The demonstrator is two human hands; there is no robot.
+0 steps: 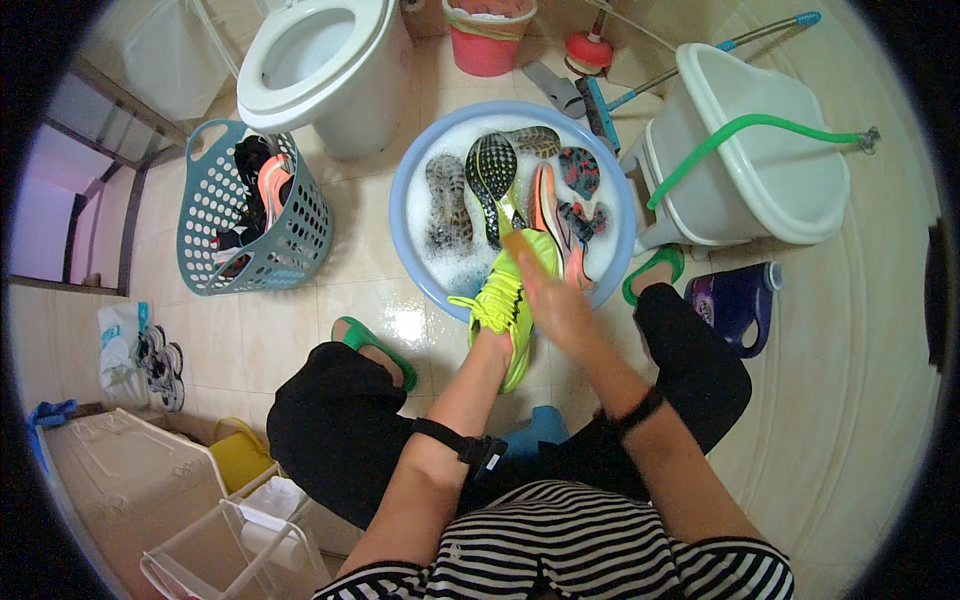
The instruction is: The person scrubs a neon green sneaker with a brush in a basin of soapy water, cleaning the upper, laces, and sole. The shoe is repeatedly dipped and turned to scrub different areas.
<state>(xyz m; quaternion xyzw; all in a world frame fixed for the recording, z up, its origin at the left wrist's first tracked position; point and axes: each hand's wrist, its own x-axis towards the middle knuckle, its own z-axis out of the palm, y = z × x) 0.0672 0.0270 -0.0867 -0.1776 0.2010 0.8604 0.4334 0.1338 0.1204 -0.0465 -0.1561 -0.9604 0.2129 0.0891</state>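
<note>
My left hand [498, 346] is pushed into the opening of a neon yellow lace-up sneaker [504, 294], and the shoe hides its fingers. The toe of the sneaker reaches over the near rim of a round blue basin [400, 217]. My right hand [556, 301], blurred, grips what looks like a brown brush [516, 245] against the side of the shoe. White suds [450, 271] fill the basin. Several shoes lie in the foam, among them a black-and-yellow sole [492, 169], a grey-brown sole [448, 196], an orange sneaker [547, 214] and a black-and-red sole [579, 171].
A perforated laundry basket [300, 225] with shoes stands left, below a toilet [352, 97]. Right are a white tub [697, 172] with a green hose [720, 139] and a purple detergent jug [731, 304]. Behind the basin are a pink bucket [486, 49] and a floor squeegee [600, 112].
</note>
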